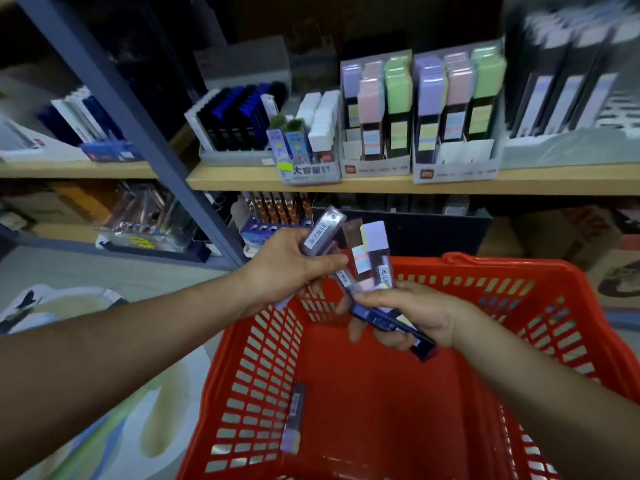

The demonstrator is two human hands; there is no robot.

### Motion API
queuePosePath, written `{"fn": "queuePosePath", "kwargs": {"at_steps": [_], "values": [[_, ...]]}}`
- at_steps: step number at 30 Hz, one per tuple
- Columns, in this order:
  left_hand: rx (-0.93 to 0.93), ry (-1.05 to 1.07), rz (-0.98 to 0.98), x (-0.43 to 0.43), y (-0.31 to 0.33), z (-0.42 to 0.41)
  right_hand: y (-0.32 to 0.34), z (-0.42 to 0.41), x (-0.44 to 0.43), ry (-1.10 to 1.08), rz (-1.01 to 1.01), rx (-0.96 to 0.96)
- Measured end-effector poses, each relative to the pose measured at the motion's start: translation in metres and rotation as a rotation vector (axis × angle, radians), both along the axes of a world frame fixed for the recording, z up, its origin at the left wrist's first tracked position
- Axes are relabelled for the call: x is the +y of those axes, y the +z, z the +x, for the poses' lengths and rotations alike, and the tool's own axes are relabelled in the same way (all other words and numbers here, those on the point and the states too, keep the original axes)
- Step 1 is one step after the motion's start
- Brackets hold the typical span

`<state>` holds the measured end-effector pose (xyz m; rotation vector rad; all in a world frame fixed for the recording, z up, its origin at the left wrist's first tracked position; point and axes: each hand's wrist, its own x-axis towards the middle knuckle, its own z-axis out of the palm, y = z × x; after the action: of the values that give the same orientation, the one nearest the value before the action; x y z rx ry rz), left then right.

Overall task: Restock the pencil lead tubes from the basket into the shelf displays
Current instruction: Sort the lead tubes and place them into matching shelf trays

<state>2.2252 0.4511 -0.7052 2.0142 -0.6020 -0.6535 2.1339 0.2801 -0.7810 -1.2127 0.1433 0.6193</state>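
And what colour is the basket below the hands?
The basket is red all over; the head view shows it best.

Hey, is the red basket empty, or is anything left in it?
Almost empty: one lead tube lies by the basket's left wall; the rest of its visible floor is bare.

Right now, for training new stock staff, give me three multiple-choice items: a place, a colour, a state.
1. Where is the loose tube? A shelf B basket, by its left wall C floor
2. Basket colour? A red B blue C grey
3. The hands? A both empty B only one holds anything C both hold tubes
Answers: 1 B: it lies inside the mesh wall. 2 A: its walls are red. 3 C: left hand and right hand each grip tubes.
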Motion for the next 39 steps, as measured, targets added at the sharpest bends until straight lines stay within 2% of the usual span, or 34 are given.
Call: {"fn": "queuePosePath", "kwargs": {"at_steps": [6, 11, 18, 25, 30, 33, 35, 37, 39], "values": [[-0.105, 0.186, -0.179, 0.007, 0.032, 0.013, 0.034, 0.008, -0.005, -0.356, 0.034, -0.166], [-0.137, 0.144, -0.187, 0.006, 0.037, 0.014, 0.064, 0.014, -0.011, -0.591, -0.021, -0.282], [-0.098, -0.184, -0.088, -0.011, 0.049, 0.013, 0.094, 0.021, -0.014, -0.668, 0.056, -0.308], [-0.039, -0.140, -0.203, -0.032, 0.054, 0.011, 0.107, 0.017, -0.018, -0.732, 0.029, -0.308], [0.079, -0.126, -0.343, -0.040, 0.057, 0.018, 0.112, 0.014, -0.020, -0.810, 0.222, -0.338], [0.297, -0.162, -0.447, -0.048, 0.056, 0.024, 0.111, 0.014, -0.020, -0.846, 0.152, -0.366], [0.438, -0.289, -0.464, -0.050, 0.053, 0.023, 0.112, 0.013, -0.018, -0.822, 0.103, -0.401], [0.524, -0.394, -0.457, -0.053, 0.049, 0.020, 0.115, 0.012, -0.017, -0.785, 0.073, -0.438], [0.540, -0.410, -0.432, -0.056, 0.048, 0.017, 0.117, 0.012, -0.018, -0.786, 0.042, -0.454]]}}
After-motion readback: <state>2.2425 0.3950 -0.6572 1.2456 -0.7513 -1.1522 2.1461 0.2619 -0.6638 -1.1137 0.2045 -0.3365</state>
